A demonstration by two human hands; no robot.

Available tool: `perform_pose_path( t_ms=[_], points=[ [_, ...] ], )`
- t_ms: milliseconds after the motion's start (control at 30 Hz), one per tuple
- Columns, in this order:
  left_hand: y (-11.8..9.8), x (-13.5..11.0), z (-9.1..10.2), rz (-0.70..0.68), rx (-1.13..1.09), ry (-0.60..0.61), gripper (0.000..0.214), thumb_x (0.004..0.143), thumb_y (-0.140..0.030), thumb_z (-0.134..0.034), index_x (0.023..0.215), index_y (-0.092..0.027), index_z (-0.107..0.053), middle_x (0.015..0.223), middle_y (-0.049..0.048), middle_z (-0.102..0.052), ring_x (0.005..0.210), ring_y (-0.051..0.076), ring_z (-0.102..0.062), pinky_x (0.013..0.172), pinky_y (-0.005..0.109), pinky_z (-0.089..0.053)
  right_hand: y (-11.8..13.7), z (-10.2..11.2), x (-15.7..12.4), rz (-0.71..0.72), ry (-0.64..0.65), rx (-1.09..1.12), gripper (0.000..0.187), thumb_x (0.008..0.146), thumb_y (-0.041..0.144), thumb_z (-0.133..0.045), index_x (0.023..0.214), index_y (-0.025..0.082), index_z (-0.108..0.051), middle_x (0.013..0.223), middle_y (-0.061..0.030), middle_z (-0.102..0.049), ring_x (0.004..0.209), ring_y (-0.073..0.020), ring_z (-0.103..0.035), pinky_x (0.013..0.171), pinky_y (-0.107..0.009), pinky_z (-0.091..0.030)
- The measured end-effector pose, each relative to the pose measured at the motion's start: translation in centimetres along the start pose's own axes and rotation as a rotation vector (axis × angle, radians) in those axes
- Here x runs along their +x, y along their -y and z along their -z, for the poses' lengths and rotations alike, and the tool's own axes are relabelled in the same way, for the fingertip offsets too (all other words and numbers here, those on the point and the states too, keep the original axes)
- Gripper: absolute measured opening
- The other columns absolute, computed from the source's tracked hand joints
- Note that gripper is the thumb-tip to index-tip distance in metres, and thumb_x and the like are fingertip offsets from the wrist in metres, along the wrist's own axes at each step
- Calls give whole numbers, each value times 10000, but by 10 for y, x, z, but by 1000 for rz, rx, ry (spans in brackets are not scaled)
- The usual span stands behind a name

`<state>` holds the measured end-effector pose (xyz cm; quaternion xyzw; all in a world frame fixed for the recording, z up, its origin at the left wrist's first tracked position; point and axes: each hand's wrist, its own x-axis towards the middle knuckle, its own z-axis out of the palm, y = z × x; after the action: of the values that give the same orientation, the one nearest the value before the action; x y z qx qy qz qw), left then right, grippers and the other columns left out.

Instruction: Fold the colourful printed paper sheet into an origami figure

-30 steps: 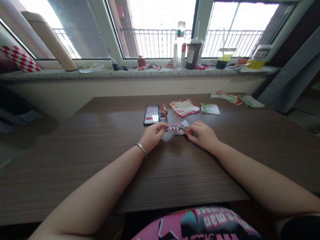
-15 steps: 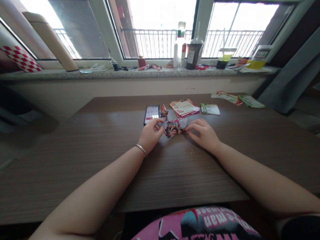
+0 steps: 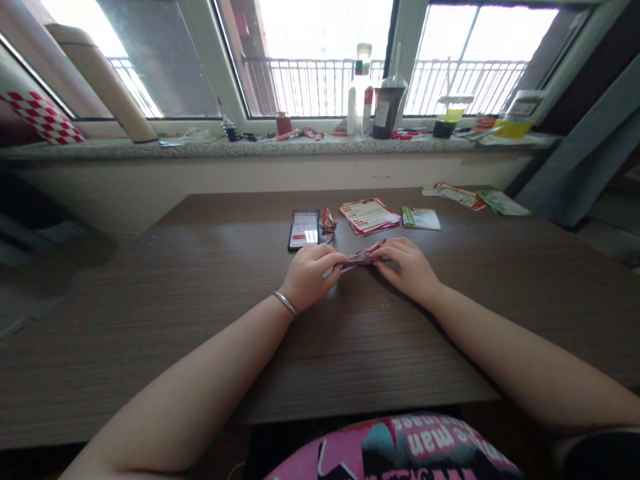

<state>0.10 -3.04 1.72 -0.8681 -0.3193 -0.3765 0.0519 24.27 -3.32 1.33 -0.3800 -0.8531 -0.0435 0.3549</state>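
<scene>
Holds a creased printed paper (image 3: 361, 258) at the centre of the frame, over the brown table (image 3: 200, 373), presented nearly edge-on. With the left hand (image 3: 311, 272), pinches its left end tightly between thumb and curled fingers; with the right hand (image 3: 407, 268), holds its right end between thumb and loosely bent fingers. Wears a metal bangle (image 3: 285, 303) behind the left hand. Includes, above centre, a lit phone (image 3: 304, 233), a folded red paper piece (image 3: 328, 225) beside it, a stack of red-edged sheets (image 3: 369, 216), and, farther right, a green-and-white card (image 3: 423, 219)
</scene>
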Motion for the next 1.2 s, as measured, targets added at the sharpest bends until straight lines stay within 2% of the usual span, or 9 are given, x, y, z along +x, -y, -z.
perform_pose_path(
  t_ms=[133,233,367,667,833,967,1100,1200],
  points=[
    [0,0,1,-29,-9,8,203,861,-184,-514,943,-237,-691,829,30,-624,795,148,-557,766,301,-434,-1,-1,0,27,44,12,90,832,210,-583,872,223,-663,875,-42,-691,899,-209,-590,825,-380,-462],
    [0,0,3,-4,-6,36,198,864,-200,-510,940,-221,-692,861,40,-628,826,158,-557,802,319,-427,0,-1,0,64,94,46,90,837,223,-581,860,223,-668,856,-43,-690,864,-198,-596,812,-371,-465],
    [-1,0,6,65,4,75,205,873,-246,-503,972,-200,-677,907,52,-624,880,179,-556,852,351,-421,1,-2,-1,130,156,95,99,843,226,-578,862,225,-675,844,-40,-681,841,-181,-600,814,-353,-470],
    [5,-1,-2,283,54,37,344,860,-285,-509,1170,-184,-622,1052,78,-600,978,206,-550,910,379,-432,1,-5,-2,218,280,129,167,886,276,-542,839,230,-695,879,-52,-687,877,-181,-604,825,-337,-474],
    [9,-2,-5,457,125,152,407,875,-312,-470,1258,-218,-567,1130,74,-582,1053,228,-526,961,410,-407,0,-6,-3,245,328,137,183,899,290,-525,843,239,-691,855,-40,-684,881,-180,-599,833,-338,-465],
    [18,-5,-11,591,164,257,400,899,-365,-434,1228,-206,-596,1226,86,-561,1145,260,-481,1004,432,-376,2,-5,-2,237,327,157,179,898,281,-526,848,237,-692,867,-41,-684,887,-179,-596,828,-335,-465],
    [26,-8,-16,611,193,327,429,895,-413,-424,1216,-193,-606,1278,101,-534,1195,279,-438,1021,453,-358,3,-3,-2,212,356,162,144,877,259,-553,857,229,-692,892,-50,-681,893,-183,-592,821,-335,-465],
    [23,-8,-15,581,226,346,435,880,-393,-436,1230,-186,-592,1294,107,-518,1204,286,-418,1024,461,-351,2,-2,-2,191,381,150,123,856,221,-568,862,228,-690,889,-44,-678,898,-185,-587,820,-331,-461]
  ],
)
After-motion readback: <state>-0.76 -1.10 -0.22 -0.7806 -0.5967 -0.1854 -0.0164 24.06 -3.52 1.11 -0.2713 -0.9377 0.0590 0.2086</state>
